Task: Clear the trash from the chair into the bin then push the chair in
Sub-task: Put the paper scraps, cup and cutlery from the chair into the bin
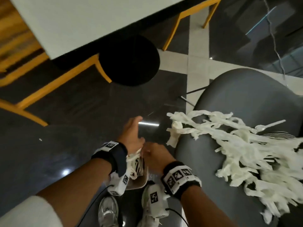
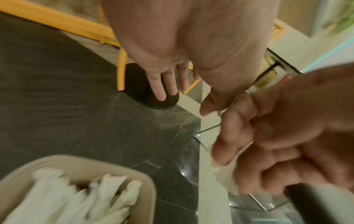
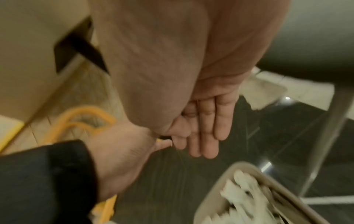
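A grey chair (image 1: 246, 95) stands at the right, and a heap of shredded white paper strips (image 1: 237, 145) lies across its seat, some hanging over the left edge. A white plastic fork (image 1: 270, 124) lies on the heap. A beige bin (image 1: 137, 184) sits on the floor left of the chair, below both hands, with white strips (image 1: 132, 159) in it. My left hand (image 1: 133, 133) hovers above the bin with straight fingers (image 2: 162, 84) and holds nothing. My right hand (image 1: 154, 154) is beside it, fingers (image 3: 206, 128) flat together and empty. The wrist views show the bin's rim (image 2: 107, 163) (image 3: 212, 188).
A white table (image 1: 82, 22) on yellow legs (image 1: 65, 79) stands ahead, with a round black object (image 1: 129, 61) on the floor under its edge. The floor is dark polished tile with pale bands. My white shoes (image 1: 108, 210) stand just behind the bin. A chair leg (image 3: 325, 136) stands beside the bin.
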### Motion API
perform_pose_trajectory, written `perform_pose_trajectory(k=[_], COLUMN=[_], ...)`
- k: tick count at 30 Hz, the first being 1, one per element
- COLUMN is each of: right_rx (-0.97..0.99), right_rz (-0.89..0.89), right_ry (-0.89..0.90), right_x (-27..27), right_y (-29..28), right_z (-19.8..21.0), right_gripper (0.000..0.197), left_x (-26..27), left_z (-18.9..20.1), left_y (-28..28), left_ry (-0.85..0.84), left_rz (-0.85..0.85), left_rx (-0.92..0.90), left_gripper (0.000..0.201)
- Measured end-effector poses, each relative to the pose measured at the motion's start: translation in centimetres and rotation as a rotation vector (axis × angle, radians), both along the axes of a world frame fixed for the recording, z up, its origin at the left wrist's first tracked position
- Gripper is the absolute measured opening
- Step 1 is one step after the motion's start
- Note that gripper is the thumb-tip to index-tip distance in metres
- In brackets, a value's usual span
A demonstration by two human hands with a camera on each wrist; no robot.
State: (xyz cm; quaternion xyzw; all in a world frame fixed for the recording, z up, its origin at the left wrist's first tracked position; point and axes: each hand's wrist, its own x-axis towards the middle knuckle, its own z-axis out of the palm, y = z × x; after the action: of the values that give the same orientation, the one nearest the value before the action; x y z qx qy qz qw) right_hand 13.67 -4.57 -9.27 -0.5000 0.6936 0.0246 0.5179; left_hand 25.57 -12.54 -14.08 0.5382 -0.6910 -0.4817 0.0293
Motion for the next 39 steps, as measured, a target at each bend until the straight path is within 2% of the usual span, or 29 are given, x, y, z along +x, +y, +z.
perform_pose_trajectory(k=[3, 6, 10, 12, 13, 15, 17, 18, 19, 20, 22, 25, 27, 30, 32, 34, 36, 39], right_rx=[-0.07, -0.102, -0.238, -0.359, -0.442, -0.55, -0.482, -0.404, -0.332, -0.28, -0.23, -0.241, -0.254, -0.366, -0.505, -0.574, -0.635, -0.65], right_rz=[-0.061, -0.153, -0.226, -0.228, -0.216, -0.141, -0.031, 0.011, 0.038, 0.053, 0.072, 0.079, 0.067, -0.154, -0.357, -0.51, -0.485, -0.295], right_ry=[-0.024, -0.014, -0.032, 0.041, 0.126, 0.385, 0.58, 0.611, 0.611, 0.599, 0.559, 0.538, 0.538, 0.419, 0.269, 0.112, 0.092, 0.298], right_x=[-5.2, -10.5, -15.7, -17.5, -18.3, -20.1, -21.9, -22.7, -23.4, -24.0, -24.3, -24.1, -23.3, -21.6, -20.2, -18.5, -16.7, -15.0], right_y=[-0.4, 0.1, 1.6, 2.1, 2.2, 2.3, 2.0, 1.9, 1.8, 1.8, 2.1, 2.7, 3.4, 4.6, 5.4, 5.9, 6.0, 6.1], right_z=[3.7, 6.2, 7.1, 6.6, 6.2, 5.2, 4.3, 3.8, 3.3, 2.8, 2.5, 2.9, 4.0, 5.9, 7.6, 9.1, 9.6, 8.6], right_gripper=[0.022, 0.015, 0.007, 0.007, 0.016, 0.047, 0.089, 0.107, 0.116, 0.117, 0.097, 0.041, 0.022, 0.014, 0.01, 0.011, 0.013, 0.014], left_x=[-6.2, -11.0, -15.3, -16.3, -16.6, -16.9, -17.1, -17.2, -17.4, -17.5, -17.8, -18.6, -19.0, -19.3, -19.3, -19.3, -18.6, -17.0], left_z=[0.2, -0.2, -1.1, -1.6, -1.7, -1.3, -0.4, 0.3, 1.1, 1.8, 3.8, 6.6, 8.1, 9.4, 10.2, 11.4, 12.3, 13.0], left_y=[-0.9, -1.3, -1.7, -1.6, -1.3, -0.9, -0.9, -0.8, -0.8, -0.7, -0.6, 0.3, 1.4, 3.5, 5.2, 6.6, 7.2, 6.4], left_ry=[0.036, 0.006, -0.027, -0.011, 0.025, 0.091, 0.1, 0.083, 0.071, 0.07, 0.082, 0.14, 0.178, 0.24, 0.354, 0.526, 0.61, 0.672], left_rz=[-0.139, -0.31, -0.457, -0.499, -0.477, -0.327, -0.222, -0.216, -0.211, -0.192, -0.119, -0.006, 0.031, 0.016, 0.067, 0.173, 0.262, 0.29], left_rx=[-0.027, -0.079, -0.067, -0.041, -0.023, 0.001, -0.058, -0.105, -0.133, -0.138, -0.105, -0.011, 0.067, 0.22, 0.43, 0.693, 0.873, 0.908], left_gripper=[0.102, 0.119, 0.118, 0.11, 0.101, 0.08, 0.052, 0.036, 0.022, 0.014, 0.009, 0.013, 0.014, 0.028, 0.044, 0.036, 0.031, 0.021])
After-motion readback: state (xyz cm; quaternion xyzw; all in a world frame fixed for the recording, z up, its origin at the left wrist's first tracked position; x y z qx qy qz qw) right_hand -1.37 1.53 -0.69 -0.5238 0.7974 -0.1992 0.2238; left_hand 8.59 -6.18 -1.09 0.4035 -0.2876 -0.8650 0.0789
